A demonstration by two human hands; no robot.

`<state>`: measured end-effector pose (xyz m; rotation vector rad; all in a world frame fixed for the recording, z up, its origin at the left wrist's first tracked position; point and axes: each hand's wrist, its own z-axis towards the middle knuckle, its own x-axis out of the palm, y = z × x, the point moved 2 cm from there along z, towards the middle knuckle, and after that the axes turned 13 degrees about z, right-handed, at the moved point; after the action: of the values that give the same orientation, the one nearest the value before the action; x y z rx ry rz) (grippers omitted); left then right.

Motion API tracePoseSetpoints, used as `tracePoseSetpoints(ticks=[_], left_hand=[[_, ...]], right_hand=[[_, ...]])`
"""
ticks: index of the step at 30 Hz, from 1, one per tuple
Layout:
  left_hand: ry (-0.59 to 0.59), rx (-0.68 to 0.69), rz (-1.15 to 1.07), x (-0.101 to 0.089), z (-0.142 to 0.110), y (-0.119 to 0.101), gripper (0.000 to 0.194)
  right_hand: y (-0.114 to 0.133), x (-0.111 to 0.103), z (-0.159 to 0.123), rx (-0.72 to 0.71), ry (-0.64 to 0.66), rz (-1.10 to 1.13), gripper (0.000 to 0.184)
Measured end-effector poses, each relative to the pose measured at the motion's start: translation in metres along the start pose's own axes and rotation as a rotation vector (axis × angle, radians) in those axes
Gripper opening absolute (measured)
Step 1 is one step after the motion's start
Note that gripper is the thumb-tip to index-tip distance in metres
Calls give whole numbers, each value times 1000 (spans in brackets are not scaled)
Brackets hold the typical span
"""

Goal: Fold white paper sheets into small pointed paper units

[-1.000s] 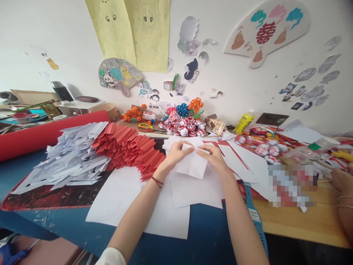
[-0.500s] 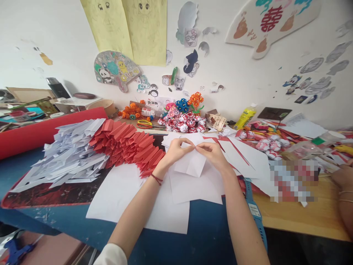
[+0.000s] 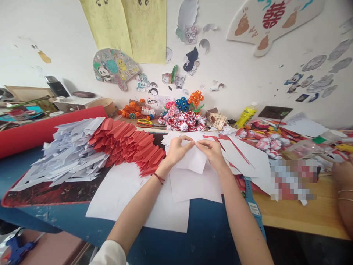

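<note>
A small sheet of white paper [image 3: 193, 161] hangs between my hands, pinched along its upper edge. My left hand [image 3: 178, 149] grips that edge from the left, thumb and index finger together. From the right, my right hand [image 3: 210, 150] pinches the same edge, its fingertips almost touching the left ones. Below the held sheet lie larger white sheets [image 3: 197, 187] on the blue table cover. To the left of my hands is a dense pile of folded red paper pieces [image 3: 127, 143], with folded white paper pieces [image 3: 73, 151] beside it.
Red-and-white paper balls [image 3: 187, 121] and orange flowers [image 3: 195, 98] stand by the wall. A yellow bottle [image 3: 246, 116] is at the back right. A blue watch [image 3: 253, 206] lies beside my right forearm. Another person's arm [image 3: 344, 184] rests at the right edge.
Both hands keep their pinch on the white paper, with fingertips shifting only slightly. The lower part of the sheet has tilted up a little. The camera view has moved slightly.
</note>
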<state>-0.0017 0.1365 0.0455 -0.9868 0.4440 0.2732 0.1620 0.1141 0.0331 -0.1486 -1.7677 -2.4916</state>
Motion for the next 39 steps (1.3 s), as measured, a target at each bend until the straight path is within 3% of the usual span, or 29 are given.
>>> tracePoseSetpoints(ticks=[16,23,26,31,33,39], left_hand=[[-85,-15,-10,2,0,3,22],[-115,-79,25,0,3,8,26],[-78,-133,-44,2,4,10,31],[49,-244,-399,9,3,13,39],[62,-280,-447,12,2,14,39],[-102,-326,-81,15,2,16,36]], right_hand=[[-3,-1,1,-8,-37,13,32],[-10,-6,2,133,-4,73,41],[-13,-8,2,153,-52,120,37],[-12,-10,3,146,-140,130,39],[-12,-10,3,147,-168,127,40],[-17,-4,3,193,-321,130,36]])
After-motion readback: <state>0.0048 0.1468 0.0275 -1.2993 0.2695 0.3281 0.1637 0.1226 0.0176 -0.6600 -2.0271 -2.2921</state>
